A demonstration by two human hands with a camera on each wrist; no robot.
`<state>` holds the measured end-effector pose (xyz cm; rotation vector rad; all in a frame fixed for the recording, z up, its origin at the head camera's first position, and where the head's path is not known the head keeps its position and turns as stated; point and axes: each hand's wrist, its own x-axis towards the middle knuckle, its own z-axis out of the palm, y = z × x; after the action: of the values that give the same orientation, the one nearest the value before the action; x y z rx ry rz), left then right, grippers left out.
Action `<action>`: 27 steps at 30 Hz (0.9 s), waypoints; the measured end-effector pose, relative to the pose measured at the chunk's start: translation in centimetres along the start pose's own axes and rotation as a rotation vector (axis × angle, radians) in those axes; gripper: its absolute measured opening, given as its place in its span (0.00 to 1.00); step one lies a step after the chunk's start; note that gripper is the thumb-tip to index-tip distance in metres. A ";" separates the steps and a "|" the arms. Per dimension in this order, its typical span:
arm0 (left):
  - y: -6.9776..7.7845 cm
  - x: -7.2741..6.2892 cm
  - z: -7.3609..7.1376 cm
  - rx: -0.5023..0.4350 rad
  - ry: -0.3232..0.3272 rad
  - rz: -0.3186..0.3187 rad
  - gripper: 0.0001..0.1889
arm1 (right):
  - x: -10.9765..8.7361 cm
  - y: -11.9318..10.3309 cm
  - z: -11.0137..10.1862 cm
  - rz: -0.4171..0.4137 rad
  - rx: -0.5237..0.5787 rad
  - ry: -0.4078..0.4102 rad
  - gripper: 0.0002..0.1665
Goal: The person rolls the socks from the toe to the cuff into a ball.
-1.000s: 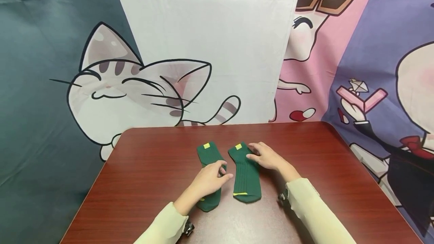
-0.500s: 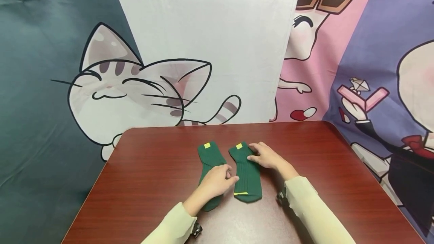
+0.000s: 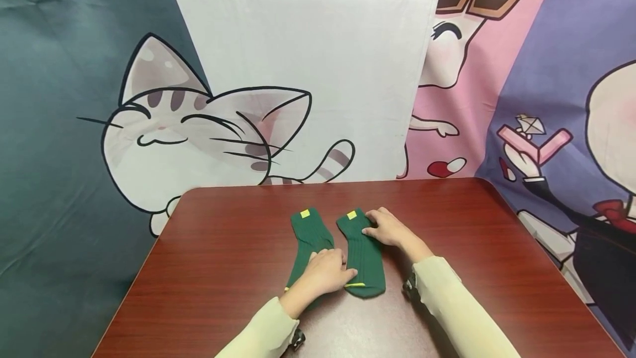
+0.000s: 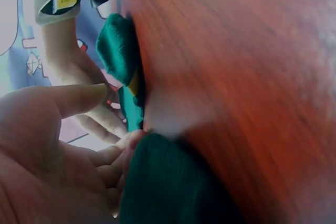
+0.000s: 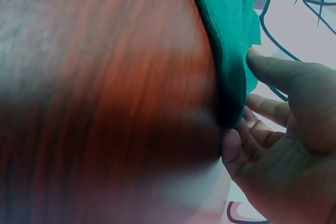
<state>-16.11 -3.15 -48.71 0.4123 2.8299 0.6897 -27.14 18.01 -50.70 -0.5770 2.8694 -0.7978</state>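
Note:
Two dark green ribbed socks with yellow tags lie flat and side by side on the table. Over the foot half of the left sock [image 3: 312,232] is my left hand [image 3: 324,274], thumb out toward the other sock. In the left wrist view, that hand's loosely bent fingers rest along the edge of the near sock [image 4: 168,182]. My right hand [image 3: 391,228] is beside the upper right edge of the right sock [image 3: 366,261]. From the right wrist, its fingertips meet the table at the edge of the sock [image 5: 226,40], thumb apart from the fingers. The left sock's toe is mostly hidden.
The reddish-brown wooden table [image 3: 223,258] has rounded far corners. Behind it hangs a backdrop [image 3: 318,59] printed with a cartoon cat and figures. Each wrist has a dark strap, such as the right strap [image 3: 410,287], beside a pale sleeve [image 3: 457,303].
My left hand has slid right and toward the near edge along the left sock, uncovering more of its upper part. My right hand stays almost still by the right sock.

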 end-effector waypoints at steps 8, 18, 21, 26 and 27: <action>0.4 0.6 0.9 0.089 -0.008 -0.040 0.15 | 0.4 -0.1 0.4 0.044 0.008 0.021 0.24; 1.5 0.9 1.6 0.302 -0.047 -0.058 0.17 | 0.8 -0.7 0.6 0.142 0.041 -0.004 0.14; 1.5 0.9 1.6 0.306 -0.046 -0.047 0.16 | 0.8 -1.1 0.7 0.143 0.011 -0.009 0.11; 1.6 0.9 1.6 0.278 -0.033 -0.020 0.17 | 0.7 -1.4 0.8 0.141 0.007 -0.015 0.09; 1.6 0.9 1.5 0.270 -0.035 -0.022 0.18 | 0.6 -1.4 0.8 0.145 0.018 -0.013 0.09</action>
<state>-16.22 -0.86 -49.41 0.4290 2.8964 0.2928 -27.08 16.24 -50.68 -0.3662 2.8489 -0.7928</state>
